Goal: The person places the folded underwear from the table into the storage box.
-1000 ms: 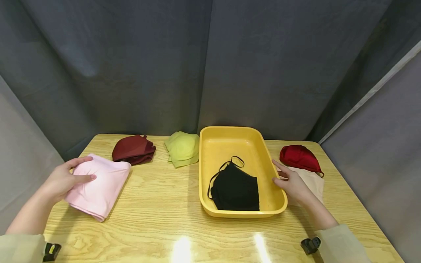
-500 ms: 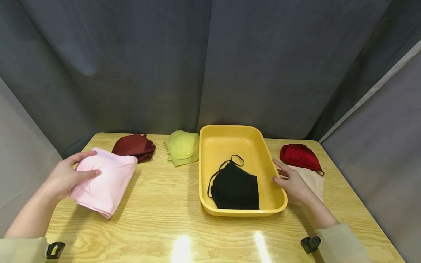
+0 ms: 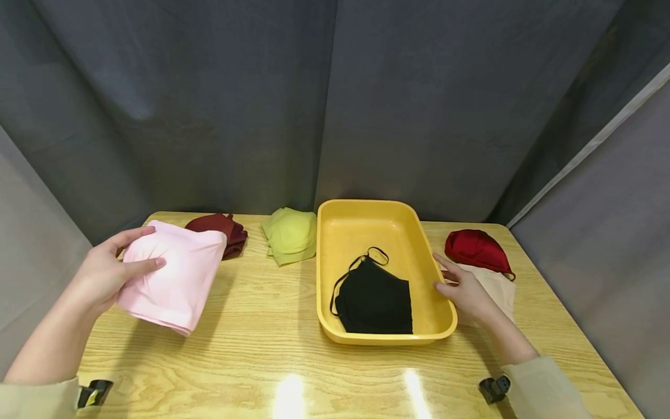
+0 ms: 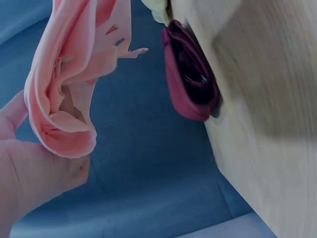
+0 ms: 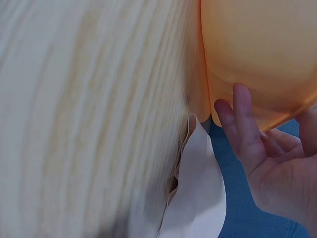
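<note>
My left hand (image 3: 107,270) pinches a folded pink bra (image 3: 175,276), thumb on its front face, and holds it up over the left of the table. Its layered edges and small holes show in the left wrist view. Beside it lies a dark red bra (image 3: 230,233), partly covered by the pink one in the head view. My right hand (image 3: 466,291) holds the right rim of a yellow plastic basin (image 3: 387,209), thumb over the edge and other fingers against the outer wall (image 5: 250,106). Inside the basin lies a folded black bra (image 3: 377,299) with thin straps.
A yellow-green folded bra (image 3: 290,233) lies left of the basin. To its right are a bright red one (image 3: 476,250) and a beige cloth piece (image 3: 494,288), partly behind my right arm. Grey curtains (image 3: 251,105) stand behind the wooden table (image 3: 251,361).
My left hand has lifted the pink bra and moved it a little to the right, so it now covers part of the dark red one. My right hand stays at the basin.
</note>
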Available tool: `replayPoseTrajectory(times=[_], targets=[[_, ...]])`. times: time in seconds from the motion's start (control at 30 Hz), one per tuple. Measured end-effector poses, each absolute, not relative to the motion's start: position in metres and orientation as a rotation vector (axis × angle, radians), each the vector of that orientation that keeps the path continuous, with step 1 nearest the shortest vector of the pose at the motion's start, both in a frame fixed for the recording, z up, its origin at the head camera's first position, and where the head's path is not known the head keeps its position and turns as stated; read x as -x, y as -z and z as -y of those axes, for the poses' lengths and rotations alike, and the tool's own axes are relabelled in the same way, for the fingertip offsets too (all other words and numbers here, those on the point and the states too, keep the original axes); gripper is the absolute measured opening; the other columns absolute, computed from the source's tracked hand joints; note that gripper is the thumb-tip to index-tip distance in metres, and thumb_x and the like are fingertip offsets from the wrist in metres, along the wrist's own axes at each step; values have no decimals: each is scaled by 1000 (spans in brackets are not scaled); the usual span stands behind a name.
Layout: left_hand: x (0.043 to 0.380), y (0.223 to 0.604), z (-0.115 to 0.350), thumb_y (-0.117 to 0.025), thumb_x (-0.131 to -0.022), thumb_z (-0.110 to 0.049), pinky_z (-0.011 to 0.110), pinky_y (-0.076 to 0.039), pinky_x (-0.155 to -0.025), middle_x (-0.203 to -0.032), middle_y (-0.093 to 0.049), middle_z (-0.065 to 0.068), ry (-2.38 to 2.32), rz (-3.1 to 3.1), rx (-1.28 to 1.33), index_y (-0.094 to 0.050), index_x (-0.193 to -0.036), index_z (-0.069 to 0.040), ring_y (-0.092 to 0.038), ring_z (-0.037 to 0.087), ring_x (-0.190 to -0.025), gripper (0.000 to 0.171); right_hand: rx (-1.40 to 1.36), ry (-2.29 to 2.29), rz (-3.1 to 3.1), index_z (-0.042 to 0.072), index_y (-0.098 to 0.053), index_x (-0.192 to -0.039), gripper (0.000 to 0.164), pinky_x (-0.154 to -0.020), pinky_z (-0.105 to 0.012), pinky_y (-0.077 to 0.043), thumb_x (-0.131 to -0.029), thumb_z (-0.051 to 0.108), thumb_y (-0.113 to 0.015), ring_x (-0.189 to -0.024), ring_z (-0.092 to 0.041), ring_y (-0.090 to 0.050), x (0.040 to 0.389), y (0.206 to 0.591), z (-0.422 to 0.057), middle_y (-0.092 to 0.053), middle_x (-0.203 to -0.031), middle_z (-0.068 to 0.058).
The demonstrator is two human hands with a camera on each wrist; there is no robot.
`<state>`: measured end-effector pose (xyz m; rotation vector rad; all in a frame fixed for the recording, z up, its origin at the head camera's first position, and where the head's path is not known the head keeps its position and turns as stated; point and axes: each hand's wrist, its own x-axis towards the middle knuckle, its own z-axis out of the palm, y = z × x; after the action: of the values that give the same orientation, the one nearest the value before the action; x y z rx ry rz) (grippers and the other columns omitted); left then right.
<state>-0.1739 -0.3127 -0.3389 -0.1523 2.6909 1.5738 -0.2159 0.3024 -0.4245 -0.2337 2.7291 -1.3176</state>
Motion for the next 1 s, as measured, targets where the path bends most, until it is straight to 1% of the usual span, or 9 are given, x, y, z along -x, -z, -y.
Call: replayPoseTrajectory(times=[0.13, 0.23, 0.37, 0.47, 0.7, 0.83, 1.0], targets=[[175, 332, 307, -73, -83, -31, 31, -57, -64, -128, -34, 10, -1642, -2665, 156, -32, -147, -19, -56, 10, -80, 77, 235, 1330, -2718, 10, -22, -151, 67, -90, -48, -49, -93, 13, -56, -125, -46, -43, 216, 425, -302, -38, -141, -30], [176, 327, 302, -73, -82, -27, 28, -57, -66, -123, -36, 3, -1733, -2623, 164, -33, -147, -20, -52, 9, -86, 76, 231, 1339, -2708, 11, -21, -151, 67, -90, -47, -50, -93, 13, -56, -125, -46, -44, 216, 425, -302, -38, -141, -29], [176, 321, 295, -76, -80, -16, 24, -56, -66, -114, -38, -4, -1995, -2438, 164, -37, -145, -19, -47, 12, -93, 76, 221, 1347, -2695, 12, -21, -151, 68, -89, -46, -51, -93, 12, -56, -124, -45, -44, 216, 426, -302, -39, -141, -29], [176, 318, 288, -77, -77, -10, 24, -57, -66, -113, -38, -5, -2146, -2310, 158, -38, -144, -17, -48, 12, -93, 78, 217, 1343, -2692, 12, -20, -151, 68, -90, -46, -50, -93, 12, -56, -124, -45, -44, 217, 426, -302, -38, -141, -30], [176, 310, 272, -79, -75, -15, 27, -57, -67, -116, -38, -4, -2151, -2324, 131, -38, -144, -19, -50, 14, -93, 80, 221, 1348, -2690, 12, -20, -151, 68, -89, -46, -51, -93, 13, -56, -124, -45, -44, 216, 426, -302, -38, -141, -30], [177, 306, 262, -78, -76, -11, 27, -57, -67, -116, -40, -3, -2242, -2272, 72, -41, -142, -17, -53, 14, -91, 77, 216, 1346, -2693, 12, -20, -151, 68, -90, -47, -50, -93, 12, -56, -124, -45, -44, 216, 426, -302, -38, -141, -30], [182, 301, 250, -77, -77, -7, 25, -57, -68, -118, -40, -1, -2345, -2218, 12, -44, -140, -15, -49, 17, -96, 72, 224, 1337, -2706, 12, -21, -151, 68, -90, -47, -50, -93, 12, -56, -125, -46, -43, 216, 426, -302, -38, -141, -29]])
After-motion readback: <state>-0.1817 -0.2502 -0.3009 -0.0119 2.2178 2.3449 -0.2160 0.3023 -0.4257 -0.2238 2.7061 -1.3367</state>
